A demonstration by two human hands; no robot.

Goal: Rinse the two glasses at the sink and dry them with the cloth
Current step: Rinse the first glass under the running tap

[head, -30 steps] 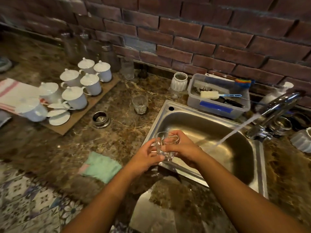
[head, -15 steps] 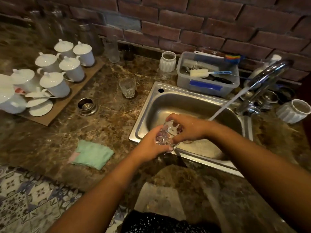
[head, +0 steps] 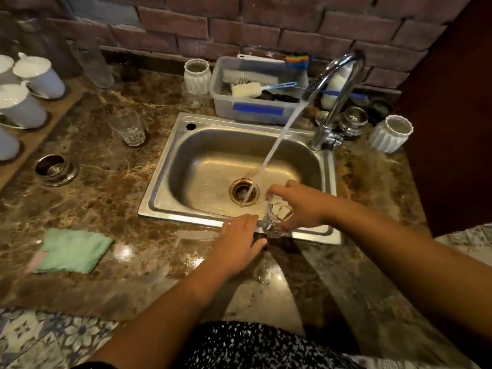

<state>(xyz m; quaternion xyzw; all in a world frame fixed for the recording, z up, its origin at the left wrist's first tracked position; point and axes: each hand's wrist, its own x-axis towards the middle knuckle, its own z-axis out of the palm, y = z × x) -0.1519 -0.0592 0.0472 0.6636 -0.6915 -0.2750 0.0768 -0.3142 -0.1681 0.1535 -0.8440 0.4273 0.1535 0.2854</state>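
Glass [head: 275, 217], clear with a faceted base, is gripped in the curled fingers of the right hand [head: 300, 203] above the steel sink [head: 159, 206] front rim. The left hand [head: 237, 243] lies straight-fingered just beside it. A second glass [head: 129, 127] stands on the marbled counter [head: 106, 187]; the green cloth [head: 72, 250] lies nearer. A plastic tub [head: 255, 110] holds brushes [head: 250, 89].

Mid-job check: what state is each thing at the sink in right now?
Chrome tap: running into the steel sink.
Clear faceted glass in hand: over the sink's front rim, outside the stream.
Right hand: grips that glass.
Left hand: open, beside it.
Second clear glass: upright on the brown marble counter.
Folded green cloth: flat on the counter.
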